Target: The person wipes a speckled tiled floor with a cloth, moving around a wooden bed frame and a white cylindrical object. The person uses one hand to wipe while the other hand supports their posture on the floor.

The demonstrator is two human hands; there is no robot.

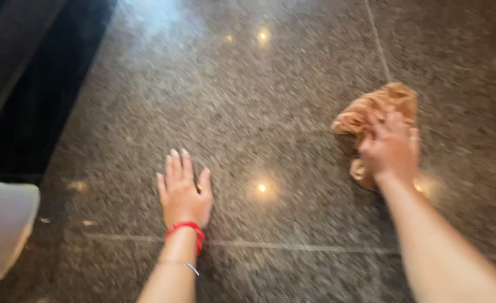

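Granite — dark, speckled, polished — makes up the surface under both my hands; it throws back several small bright spots of light and a paler glare near the top edge. A thin seam line runs across it just below my left wrist, and another runs down from the top edge toward the cloth.

Left hand: laid flat, palm down, fingers stretched out and close together, thumb a little apart. It holds nothing — only rests on the stone. A red band circles the wrist, with a thin bracelet lower on the forearm.

Right hand: pressed down on a crumpled tan-orange cloth, fingers bent over the bunched fabric. The view is motion-blurred here, so I cannot tell how tightly they close on it. Most of the cloth shows beyond and to the left of the hand; a smaller fold shows at the heel of the palm.

Cloth position: on the stone, right of centre, well apart from my left hand, touching the slanting seam line.

Far left: a dark strip beside the granite, and a pale rounded object at the lower left edge, cut off by the frame — I cannot tell what it is.
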